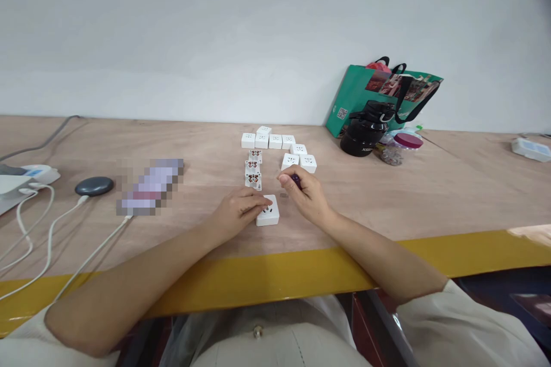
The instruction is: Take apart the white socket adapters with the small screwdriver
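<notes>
My left hand (241, 209) lies over the left side of a white wall socket (270, 215) near the table's front edge, its fingers closed against the socket's slotted face. To the right of it, my right hand (310, 198) is closed around a screwdriver (296, 180) with a dark purple handle; its tip is hard to make out. Beyond my left hand stand several opened socket inserts (253, 180) with copper-coloured contacts, in a column. More white sockets (275, 141) form a row behind them, and others (307, 163) sit beyond my right hand.
At the back right stand a green bag (348, 89), a black flask (364, 132) and a clear jar (394, 152) with a dark pink lid. On the left lie a blurred phone (150, 186), a dark round puck (94, 186) and white cables (51, 229). Yellow edging (275, 275) runs along the table front.
</notes>
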The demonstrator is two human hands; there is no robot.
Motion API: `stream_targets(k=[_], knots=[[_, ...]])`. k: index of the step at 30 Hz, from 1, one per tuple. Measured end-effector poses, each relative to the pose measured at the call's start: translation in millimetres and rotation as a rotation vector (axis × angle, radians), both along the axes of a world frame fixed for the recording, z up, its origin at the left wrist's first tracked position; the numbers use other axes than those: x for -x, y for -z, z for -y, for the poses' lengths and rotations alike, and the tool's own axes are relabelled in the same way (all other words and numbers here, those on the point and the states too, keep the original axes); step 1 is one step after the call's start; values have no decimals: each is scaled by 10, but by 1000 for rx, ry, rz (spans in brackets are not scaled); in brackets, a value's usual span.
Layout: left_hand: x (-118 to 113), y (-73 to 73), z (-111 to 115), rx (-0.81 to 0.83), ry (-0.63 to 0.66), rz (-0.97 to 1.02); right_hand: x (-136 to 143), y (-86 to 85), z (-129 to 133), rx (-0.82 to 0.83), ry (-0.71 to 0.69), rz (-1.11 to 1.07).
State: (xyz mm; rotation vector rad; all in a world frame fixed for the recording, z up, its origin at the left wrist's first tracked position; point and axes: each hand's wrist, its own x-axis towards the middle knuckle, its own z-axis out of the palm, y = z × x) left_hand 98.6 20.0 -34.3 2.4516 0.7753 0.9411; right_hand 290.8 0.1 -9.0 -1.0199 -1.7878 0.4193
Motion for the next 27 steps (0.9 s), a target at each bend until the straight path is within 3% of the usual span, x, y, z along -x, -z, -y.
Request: stream_targets(k=[2, 5, 15, 19, 23, 27], knots=[[1, 17, -19, -140, 21, -45, -5, 2, -3, 14, -2, -28], [4, 19, -38, -224, 35, -86, -1, 8, -1, 29, -31, -16], [19, 19, -27, -244, 44, -168, -6, 33, 13, 27, -37, -28], [33, 10, 2, -195, 22, -207, -36, -28, 9, -9, 3, -130], [49, 53, 18, 1, -22, -319, 2, -195, -25, -17, 4, -372], [42, 132, -4, 141, -45, -361, 115, -248, -75, 46, -47, -428]])
